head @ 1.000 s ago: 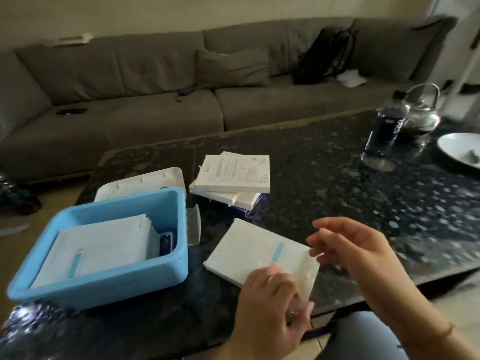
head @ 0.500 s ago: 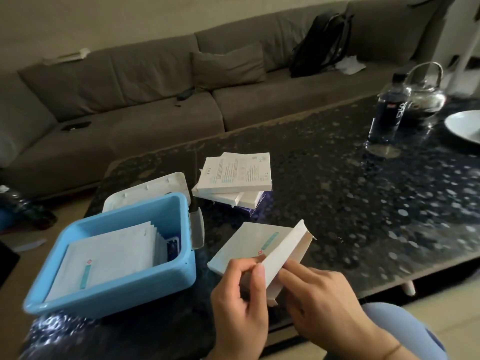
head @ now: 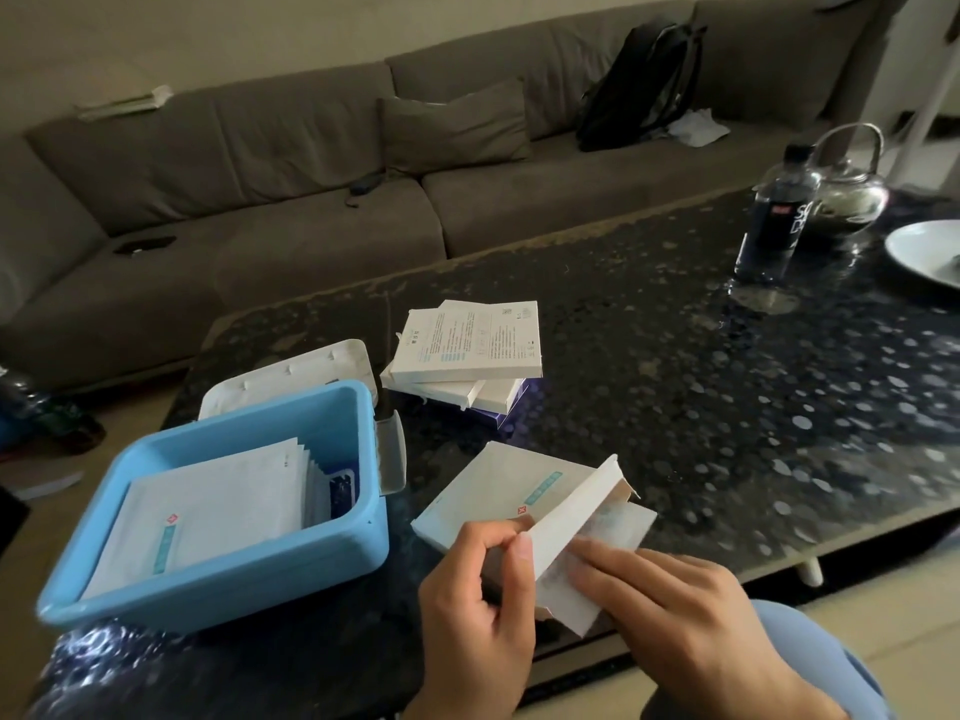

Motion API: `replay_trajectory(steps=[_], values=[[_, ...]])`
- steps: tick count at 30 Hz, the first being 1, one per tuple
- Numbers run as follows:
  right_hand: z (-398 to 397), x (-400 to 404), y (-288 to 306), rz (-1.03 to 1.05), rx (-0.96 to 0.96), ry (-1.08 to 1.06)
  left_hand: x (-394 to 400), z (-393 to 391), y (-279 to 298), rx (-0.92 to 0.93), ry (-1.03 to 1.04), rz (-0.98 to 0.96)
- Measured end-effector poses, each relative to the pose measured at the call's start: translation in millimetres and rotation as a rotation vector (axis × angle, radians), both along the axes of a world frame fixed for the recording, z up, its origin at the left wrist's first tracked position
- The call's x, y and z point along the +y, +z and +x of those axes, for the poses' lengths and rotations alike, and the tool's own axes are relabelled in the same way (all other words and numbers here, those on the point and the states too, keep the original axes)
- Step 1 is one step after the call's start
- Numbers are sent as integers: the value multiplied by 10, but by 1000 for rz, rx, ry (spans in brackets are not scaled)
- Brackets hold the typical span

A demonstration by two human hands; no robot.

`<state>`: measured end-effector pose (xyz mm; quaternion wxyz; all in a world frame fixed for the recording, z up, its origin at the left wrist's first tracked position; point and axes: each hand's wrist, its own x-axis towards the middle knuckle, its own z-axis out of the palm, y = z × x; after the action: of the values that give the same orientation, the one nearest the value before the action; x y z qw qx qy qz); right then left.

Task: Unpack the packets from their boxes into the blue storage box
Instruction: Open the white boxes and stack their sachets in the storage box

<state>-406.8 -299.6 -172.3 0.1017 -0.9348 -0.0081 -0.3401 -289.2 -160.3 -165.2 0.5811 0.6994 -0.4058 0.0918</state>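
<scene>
A flat white box (head: 498,496) with a teal stripe lies at the table's near edge, its end flap (head: 574,517) lifted. My left hand (head: 475,610) grips the box's near corner with thumb and fingers. My right hand (head: 680,610) has its fingers on the white packets (head: 618,527) showing at the open end; I cannot tell whether it pinches them. The blue storage box (head: 234,569) stands to the left and holds several white packets (head: 218,511). A stack of white boxes (head: 467,350) lies behind, near the table's middle.
A white lid (head: 291,376) lies behind the blue box. On the dark speckled table (head: 701,407), far right, stand a water bottle (head: 774,220), a glass kettle (head: 849,189) and a white plate (head: 924,252). A grey sofa with a black backpack (head: 639,85) runs along the back.
The box lay flat with its flap closed; my hands have since lifted the end flap, and my right fingers have moved onto the packets at the opening. The view shifted slightly.
</scene>
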Motion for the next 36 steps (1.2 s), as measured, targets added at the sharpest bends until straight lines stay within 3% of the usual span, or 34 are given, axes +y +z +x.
replay_trajectory(steps=[10,14,17,20,22,24,26,29,31,32,34,36], values=[[-696,-81,164,142,-175,-159,-35,-91,-141,89,-116,-53],[-775,-277,487,42,-188,-223,-30,-137,-314,21,-114,71],[-636,-446,807,-58,25,-131,-22,-271,-96,240,-224,86],[-284,-448,1295,-100,466,-101,-87,-406,269,538,-469,181],[-11,-401,1590,-73,621,-64,-124,-455,452,564,-433,294],[292,-365,1788,-54,662,-23,-129,-418,549,724,-298,264],[535,-345,1840,73,562,-23,-113,-317,695,1052,-132,66],[636,-271,1652,348,105,-179,-32,-135,907,1474,-38,-296],[554,-143,1444,715,-203,-258,64,-11,1008,1601,-127,-451],[513,-42,1332,946,-259,-266,122,45,1036,1628,-161,-511],[470,180,1079,1423,-174,-197,237,147,1088,1634,-226,-601],[493,380,921,1765,29,-77,314,213,1123,1638,-226,-666]])
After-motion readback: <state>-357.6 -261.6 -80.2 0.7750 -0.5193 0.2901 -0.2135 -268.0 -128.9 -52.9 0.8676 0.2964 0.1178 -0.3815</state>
